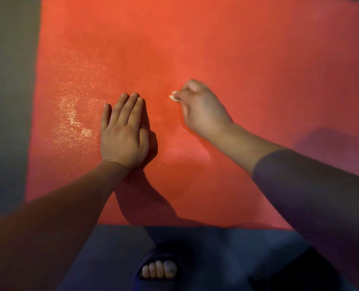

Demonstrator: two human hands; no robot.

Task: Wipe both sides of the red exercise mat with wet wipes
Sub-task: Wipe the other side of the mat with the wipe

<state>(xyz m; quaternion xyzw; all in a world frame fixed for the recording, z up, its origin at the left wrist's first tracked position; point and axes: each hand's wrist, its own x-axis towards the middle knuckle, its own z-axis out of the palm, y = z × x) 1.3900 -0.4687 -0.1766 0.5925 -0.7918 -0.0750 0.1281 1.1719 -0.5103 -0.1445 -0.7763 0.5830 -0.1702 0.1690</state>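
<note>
The red exercise mat (227, 49) lies flat on the floor and fills most of the view. My left hand (123, 133) presses flat on it, fingers straight and together. To its right, my right hand (199, 108) is curled round a small white wet wipe (173, 97), of which only a corner shows past the fingers, down on the mat. A glistening wet patch (73, 114) spreads over the mat left of my left hand.
Grey floor (8, 101) borders the mat on the left and along its near edge (195, 226). My foot in a dark open-toed slipper (158, 267) stands on the floor just in front of the mat.
</note>
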